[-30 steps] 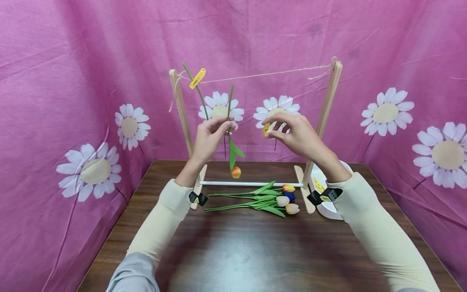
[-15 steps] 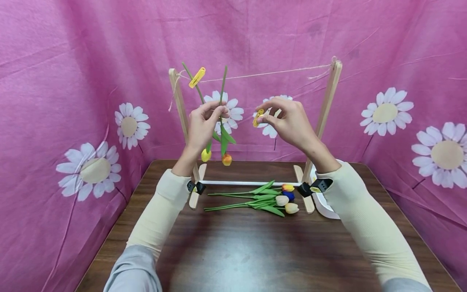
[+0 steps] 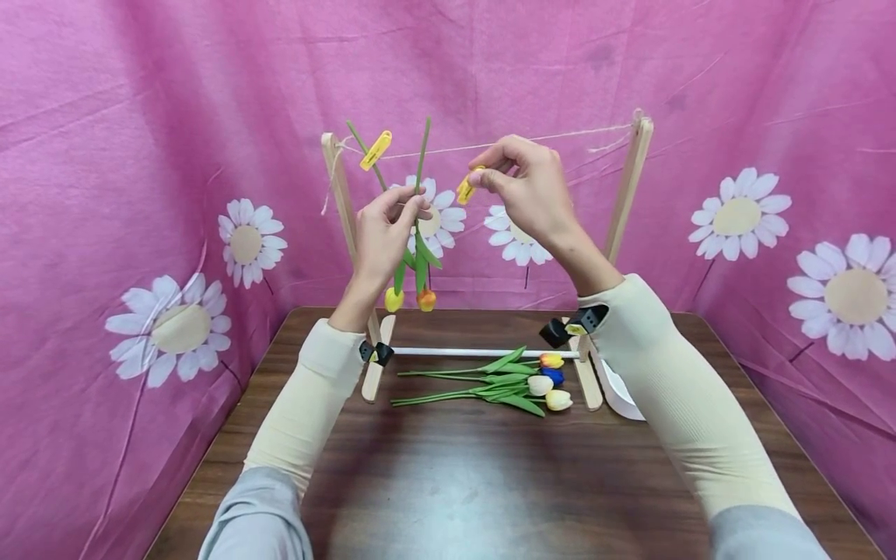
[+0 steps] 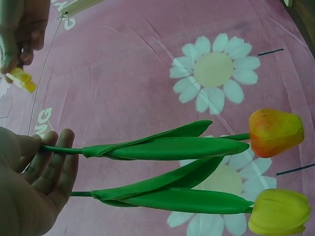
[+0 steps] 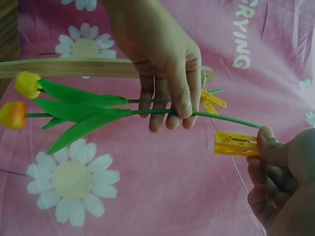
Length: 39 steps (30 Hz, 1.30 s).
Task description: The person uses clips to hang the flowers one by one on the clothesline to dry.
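Gap between clothespin [image 3: 465,190] and orange tulip [image 4: 192,148]

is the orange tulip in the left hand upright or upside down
Upside down: its bloom hangs below the left hand, its stem pointing up.

Head view angled forward-down, 2 nearer wrist views, sharing orange tulip [image 4: 276,132]

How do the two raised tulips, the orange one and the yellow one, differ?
Colour: the orange tulip has a mottled orange bloom, the yellow tulip a yellow one.
Support: the left hand pinches the orange tulip's stem; a yellow clothespin fastens the yellow tulip's to the string.
Pose: in the head view, the orange tulip's upper stem is nearly upright; the yellow tulip's leans toward the left post.
Shared: both hang bloom down, with green leaves.
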Available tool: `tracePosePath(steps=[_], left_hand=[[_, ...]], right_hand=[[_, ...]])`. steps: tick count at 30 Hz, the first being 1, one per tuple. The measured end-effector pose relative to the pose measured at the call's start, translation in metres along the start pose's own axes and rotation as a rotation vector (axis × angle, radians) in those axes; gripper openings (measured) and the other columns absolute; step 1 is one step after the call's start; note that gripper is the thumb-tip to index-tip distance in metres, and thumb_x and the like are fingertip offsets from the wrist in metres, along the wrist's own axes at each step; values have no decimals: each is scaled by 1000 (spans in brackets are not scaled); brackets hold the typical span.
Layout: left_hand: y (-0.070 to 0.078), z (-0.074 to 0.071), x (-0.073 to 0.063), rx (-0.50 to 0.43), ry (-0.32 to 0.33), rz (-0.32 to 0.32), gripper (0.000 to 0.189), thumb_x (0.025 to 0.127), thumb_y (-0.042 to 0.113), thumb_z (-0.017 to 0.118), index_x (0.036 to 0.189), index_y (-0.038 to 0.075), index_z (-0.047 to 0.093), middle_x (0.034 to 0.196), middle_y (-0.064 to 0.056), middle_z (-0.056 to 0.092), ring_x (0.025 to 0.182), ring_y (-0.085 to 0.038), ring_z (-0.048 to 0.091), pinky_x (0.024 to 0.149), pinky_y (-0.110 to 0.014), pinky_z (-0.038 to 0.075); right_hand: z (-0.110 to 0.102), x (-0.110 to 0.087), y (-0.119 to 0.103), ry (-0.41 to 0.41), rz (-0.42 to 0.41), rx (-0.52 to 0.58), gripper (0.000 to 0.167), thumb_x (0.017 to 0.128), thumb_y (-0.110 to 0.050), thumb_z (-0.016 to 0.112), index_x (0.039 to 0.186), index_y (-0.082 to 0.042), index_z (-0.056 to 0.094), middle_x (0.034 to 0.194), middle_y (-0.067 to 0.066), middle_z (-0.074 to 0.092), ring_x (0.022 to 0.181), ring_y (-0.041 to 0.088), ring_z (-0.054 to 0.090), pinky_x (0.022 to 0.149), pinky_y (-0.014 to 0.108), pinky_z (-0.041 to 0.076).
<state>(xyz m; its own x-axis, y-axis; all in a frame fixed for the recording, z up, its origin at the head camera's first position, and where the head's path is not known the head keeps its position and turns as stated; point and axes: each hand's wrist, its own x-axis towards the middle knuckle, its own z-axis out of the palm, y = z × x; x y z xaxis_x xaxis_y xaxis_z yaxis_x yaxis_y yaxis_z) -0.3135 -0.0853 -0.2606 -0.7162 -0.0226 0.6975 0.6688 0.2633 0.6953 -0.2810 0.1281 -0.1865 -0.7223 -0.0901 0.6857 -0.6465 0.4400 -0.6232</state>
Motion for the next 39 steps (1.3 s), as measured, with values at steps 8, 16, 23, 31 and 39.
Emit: tracePosePath(steps=[8, 16, 23, 31, 39], left_hand=[[2, 0, 6, -4, 28, -6, 21, 105, 10, 69, 119, -3, 77, 98, -19, 81, 87, -33, 80, 69, -15, 54], [2, 1, 10, 24, 19, -45, 23, 106, 12, 68, 123, 0, 77, 100, -17, 82, 89, -31, 81, 60, -19, 49], [0, 3, 11, 54, 12, -43, 24, 106, 11, 67, 124, -2, 76, 101, -18, 82, 88, -30, 81, 77, -25, 64], [4, 2, 13, 153, 36, 23, 22, 106, 9, 65, 121, -3, 77, 100, -18, 82, 86, -31, 82, 60, -10, 52], [5, 3, 14, 201, 61, 28, 21, 106, 7, 64, 118, -3, 78, 98, -17, 82, 82, -28, 82, 61, -11, 53]], right_hand=[[10, 30, -15, 53, 83, 228, 4, 91, -2, 84, 93, -2, 81, 71, -12, 74, 55, 8, 60, 53, 19, 46], [24, 48, -20, 45, 224, 351, 9, 93, -5, 83, 100, -1, 79, 75, 1, 71, 45, 10, 58, 34, 22, 38], [37, 54, -17, 58, 314, 394, 9, 93, -5, 82, 101, -2, 80, 78, 4, 72, 42, 11, 59, 33, 24, 38], [48, 60, -19, 35, 361, 411, 13, 94, -7, 82, 104, 0, 79, 81, 4, 74, 41, 12, 61, 32, 24, 39], [57, 59, -18, 4, 424, 407, 15, 94, -11, 82, 107, -3, 79, 81, 1, 74, 42, 12, 61, 33, 24, 40]])
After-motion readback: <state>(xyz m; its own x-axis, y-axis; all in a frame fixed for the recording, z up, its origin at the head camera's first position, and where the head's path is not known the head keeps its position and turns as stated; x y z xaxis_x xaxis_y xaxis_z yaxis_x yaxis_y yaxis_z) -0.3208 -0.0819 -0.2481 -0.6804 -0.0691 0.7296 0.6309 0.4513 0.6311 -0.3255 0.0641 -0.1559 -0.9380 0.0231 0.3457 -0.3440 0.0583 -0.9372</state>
